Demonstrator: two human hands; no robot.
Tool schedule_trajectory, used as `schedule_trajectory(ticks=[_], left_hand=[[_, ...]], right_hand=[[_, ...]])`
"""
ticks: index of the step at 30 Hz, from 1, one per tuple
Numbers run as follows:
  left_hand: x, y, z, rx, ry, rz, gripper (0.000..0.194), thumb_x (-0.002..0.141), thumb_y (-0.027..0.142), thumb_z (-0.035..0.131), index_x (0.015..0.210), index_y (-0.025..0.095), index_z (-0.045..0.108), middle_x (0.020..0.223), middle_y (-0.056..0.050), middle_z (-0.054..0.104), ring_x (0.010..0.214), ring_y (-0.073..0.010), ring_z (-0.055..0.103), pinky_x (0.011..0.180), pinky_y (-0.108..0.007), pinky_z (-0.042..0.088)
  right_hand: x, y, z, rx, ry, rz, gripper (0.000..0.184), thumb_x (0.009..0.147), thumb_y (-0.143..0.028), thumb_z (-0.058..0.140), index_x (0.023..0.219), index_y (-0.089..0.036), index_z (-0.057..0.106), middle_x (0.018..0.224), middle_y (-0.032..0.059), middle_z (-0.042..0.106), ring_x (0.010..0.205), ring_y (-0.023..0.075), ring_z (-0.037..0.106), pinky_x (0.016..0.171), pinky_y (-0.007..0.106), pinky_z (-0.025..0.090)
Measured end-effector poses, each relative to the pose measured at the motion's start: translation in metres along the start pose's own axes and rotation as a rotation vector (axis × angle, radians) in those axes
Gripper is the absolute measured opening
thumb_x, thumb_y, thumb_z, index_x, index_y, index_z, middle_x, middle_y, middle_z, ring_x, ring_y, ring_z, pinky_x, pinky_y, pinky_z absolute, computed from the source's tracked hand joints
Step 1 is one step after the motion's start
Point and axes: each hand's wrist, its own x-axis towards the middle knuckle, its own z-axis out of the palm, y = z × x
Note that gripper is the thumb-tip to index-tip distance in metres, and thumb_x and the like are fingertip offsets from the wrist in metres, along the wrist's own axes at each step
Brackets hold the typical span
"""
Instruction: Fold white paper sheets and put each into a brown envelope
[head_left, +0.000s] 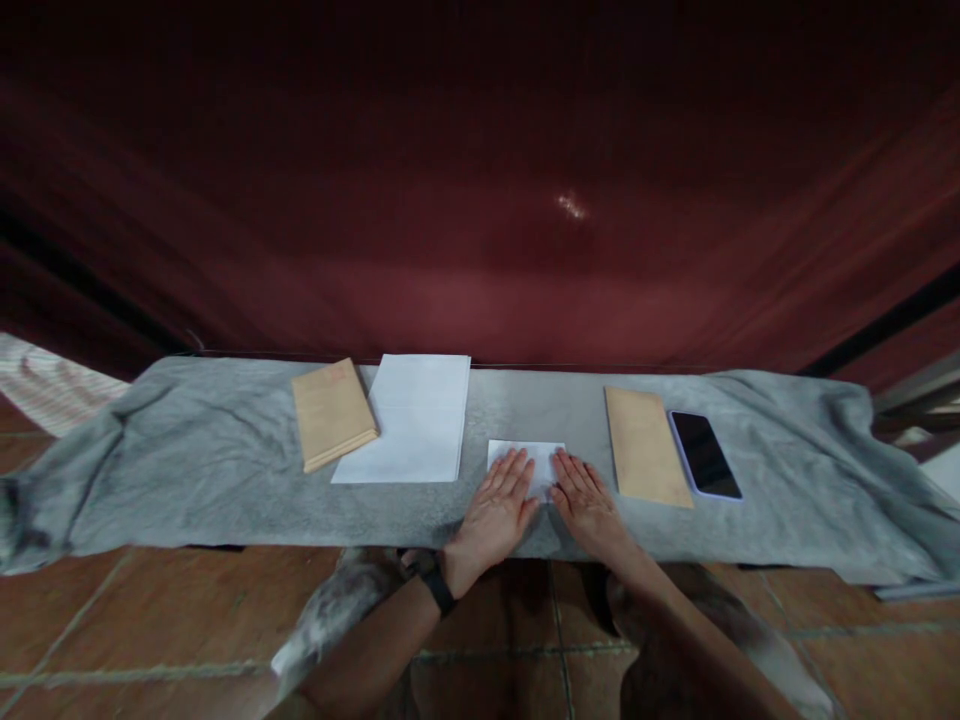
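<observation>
A small folded white sheet of paper (541,468) lies on the grey cloth (525,400) in the middle of the bench. My left hand (499,505) rests flat on its left part, palm down with the fingers stretched out. On its right edge lies my right hand (586,498), likewise flat and pointing forward. Both hands cover part of the paper. Left of them is a stack of larger white sheets (416,420), its left edge partly under a pile of brown envelopes (334,410). A single brown envelope (646,445) lies to the right of my right hand.
A phone (705,455) with a pale purple edge lies beside the single envelope. Behind the bench rises a dark red surface (487,230). The cloth is wrinkled toward both ends. Below is a tiled floor (180,610), with my legs under the near edge.
</observation>
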Motion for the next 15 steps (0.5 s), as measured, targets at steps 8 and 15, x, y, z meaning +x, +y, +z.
schedule_trajectory(ticks=[8,15], left_hand=[[0.0,0.016,-0.002,-0.034,-0.132,0.203,0.075,0.099,0.067,0.037,0.158,0.02,0.031,0.165,-0.01,0.03,0.155,-0.0263,0.019,0.127,-0.047,0.013],[0.0,0.021,-0.011,-0.021,-0.173,0.256,0.07,0.098,0.068,0.04,0.156,0.03,0.033,0.166,-0.003,0.03,0.154,-0.0303,0.021,0.125,-0.056,0.009]], right_hand=[[0.008,0.031,-0.004,0.13,-0.138,-0.011,0.05,0.105,-0.031,0.031,0.152,-0.023,0.046,0.16,0.0061,0.042,0.146,0.0263,0.04,0.119,0.052,0.032],[0.021,0.047,-0.002,0.193,-0.123,-0.052,0.048,0.102,-0.026,0.034,0.145,-0.023,0.054,0.156,0.0082,0.048,0.143,0.0261,0.045,0.116,0.052,0.037]])
